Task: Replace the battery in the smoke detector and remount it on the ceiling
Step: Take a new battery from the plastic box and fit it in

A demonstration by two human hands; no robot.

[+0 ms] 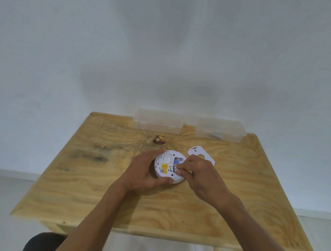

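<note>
Two hands worked on one smoke detector (167,166) lying back-up mid-desk (114,201): the left hand (144,171) gripped its rim, the right hand (196,174) pinched at the open compartment holding one blue battery (176,161). One white mounting plate (201,154) lay just beyond; two clear boxes (158,120) stood at the far edge.

Head view, looking forward-down, close above wooden table (114,201).

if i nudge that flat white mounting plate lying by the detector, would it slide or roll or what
The mounting plate looks thin and lies flat on the wooden table, so it would probably slide rather than roll or tip. It appears to be light plastic, so a small push should move it. With its low edge against the wood, picking it up may need a fingernail under the rim.
</note>
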